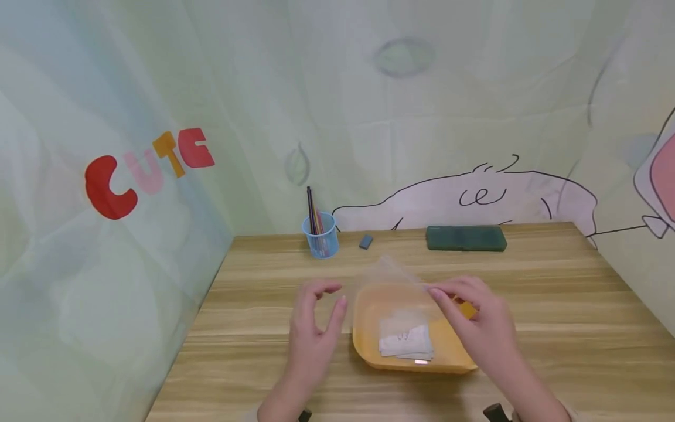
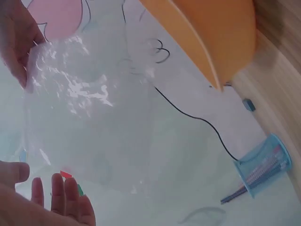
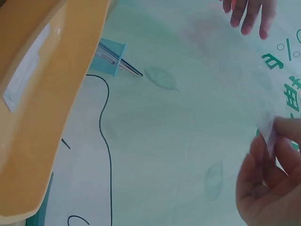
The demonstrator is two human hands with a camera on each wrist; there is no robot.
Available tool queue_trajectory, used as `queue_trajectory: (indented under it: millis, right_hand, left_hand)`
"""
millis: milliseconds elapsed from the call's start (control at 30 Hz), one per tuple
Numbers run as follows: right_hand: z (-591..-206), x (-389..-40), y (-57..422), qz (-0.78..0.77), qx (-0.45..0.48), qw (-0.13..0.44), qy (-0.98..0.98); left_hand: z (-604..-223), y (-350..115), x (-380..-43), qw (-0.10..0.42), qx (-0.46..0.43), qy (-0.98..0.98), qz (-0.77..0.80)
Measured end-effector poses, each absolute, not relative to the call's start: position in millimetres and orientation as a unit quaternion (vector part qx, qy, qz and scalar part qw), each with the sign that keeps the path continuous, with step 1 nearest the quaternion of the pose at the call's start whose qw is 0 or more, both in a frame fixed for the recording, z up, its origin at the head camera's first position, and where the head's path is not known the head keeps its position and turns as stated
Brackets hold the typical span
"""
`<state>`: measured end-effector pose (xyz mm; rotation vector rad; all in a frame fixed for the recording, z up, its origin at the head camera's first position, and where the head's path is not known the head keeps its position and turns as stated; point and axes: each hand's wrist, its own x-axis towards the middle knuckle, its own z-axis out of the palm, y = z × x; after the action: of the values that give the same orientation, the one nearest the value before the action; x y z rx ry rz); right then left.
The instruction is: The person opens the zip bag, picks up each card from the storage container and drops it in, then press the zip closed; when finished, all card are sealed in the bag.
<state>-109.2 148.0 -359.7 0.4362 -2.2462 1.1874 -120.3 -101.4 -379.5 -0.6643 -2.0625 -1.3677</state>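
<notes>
My right hand (image 1: pixel 485 322) pinches the edge of a clear plastic bag (image 2: pixel 94 127) between thumb and fingers. The thin, shiny bag hangs over a yellow-orange plastic basin (image 1: pixel 448 364), and the basin shows through it. My left hand (image 1: pixel 311 331) is at the bag's other side, thumb and fingers spread apart with nothing gripped; in the left wrist view its fingertips (image 2: pixel 57 190) are near the bag's lower edge. Inside the basin lies a small stack of white packets or papers (image 1: pixel 406 344) with a dark mark on top, partly veiled by the bag.
Behind the basin stand a light blue cup (image 1: pixel 323 243) of pens or pencils, a small blue-grey block (image 1: pixel 366 241) and a flat dark green case (image 1: pixel 466 238). A printed cloth (image 1: pixel 316 88) surrounds the wooden table (image 1: pixel 237 328) at the back and sides.
</notes>
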Motion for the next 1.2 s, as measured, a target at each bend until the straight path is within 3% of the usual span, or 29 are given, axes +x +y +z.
queue_trajectory:
  millis: [267, 533, 800, 1200]
  right_hand:
    - [-361, -102, 129, 0.427, 0.200, 0.423, -0.774]
    - [-367, -97, 109, 0.403, 0.244, 0.448, -0.760]
    - [-371, -96, 104, 0.467, 0.204, 0.343, -0.789]
    - [-362, -98, 118, 0.635, 0.159, 0.026, -0.755]
  left_hand:
    - [-373, -68, -107, 0.187, -0.299, -0.759, -0.548]
    - [-372, -55, -104, 0.189, -0.245, -0.755, -0.578]
    - [-371, -56, -101, 0.187, -0.238, -0.742, -0.599]
    - [-367, -62, -99, 0.169, -0.273, -0.739, -0.592]
